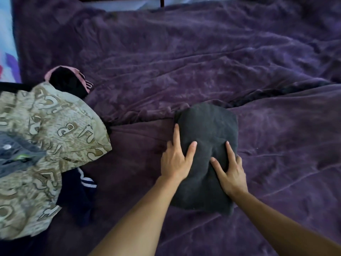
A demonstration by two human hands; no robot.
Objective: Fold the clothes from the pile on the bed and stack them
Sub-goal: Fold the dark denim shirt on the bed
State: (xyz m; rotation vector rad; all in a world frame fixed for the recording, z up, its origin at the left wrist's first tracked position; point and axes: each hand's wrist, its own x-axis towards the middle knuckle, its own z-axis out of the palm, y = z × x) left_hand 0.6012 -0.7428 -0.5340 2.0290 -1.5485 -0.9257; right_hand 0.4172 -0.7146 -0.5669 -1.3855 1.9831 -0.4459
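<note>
A dark grey folded garment [206, 126] is lying on the plush purple blanket [184, 61] that is covering the bed, near the front edge and right of centre. The garment is looking soft and fleecy, folded into a thick rounded rectangle, and it is dimpling where the hands are pressing. The left hand [174, 163] is resting flat on its left edge, fingers straight and spread, gripping nothing. The right hand [231, 171] is pressing flat on its right side, fingers also straight and splayed, with nothing grasped.

Well apart to the left, the pile is sitting in a loose heap. A beige fabric [55, 130] printed with outlined letter shapes is lying on top, and a crumpled grey-blue garment [16, 156] is lying on the beige fabric. A navy garment with white stripes [77, 196] is poking out below, and a black garment with pink trim [68, 82] is bunching behind. The blanket is rumpling into long creases.
</note>
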